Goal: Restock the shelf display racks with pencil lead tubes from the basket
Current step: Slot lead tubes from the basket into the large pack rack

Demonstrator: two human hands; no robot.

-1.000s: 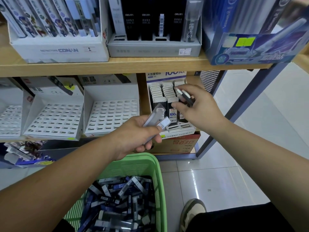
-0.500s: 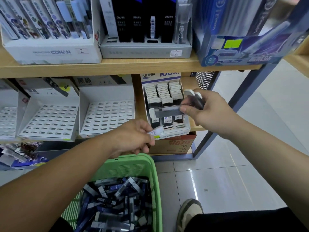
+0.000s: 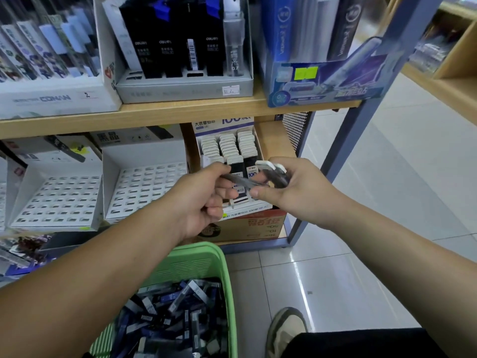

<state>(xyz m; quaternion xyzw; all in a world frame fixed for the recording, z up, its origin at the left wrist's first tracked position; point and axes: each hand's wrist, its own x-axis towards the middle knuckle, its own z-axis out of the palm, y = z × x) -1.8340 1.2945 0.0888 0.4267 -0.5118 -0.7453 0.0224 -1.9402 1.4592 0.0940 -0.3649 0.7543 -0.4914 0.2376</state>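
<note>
One pencil lead tube (image 3: 238, 180) was held level between two hands, before the filled rack (image 3: 227, 148) at the right end of the lower shelf (image 3: 273, 143). Its left end was pinched by the curled fingers of the left hand (image 3: 201, 202). Its right end was pinched by the right hand (image 3: 299, 195), in which two white-capped tubes (image 3: 271, 168) were also gripped. Three columns of tubes were counted in that rack. Two white slotted racks (image 3: 144, 189) were seen leftward. One green basket (image 3: 206, 257), heaped with tubes, was set below the shelf's front edge.
</note>
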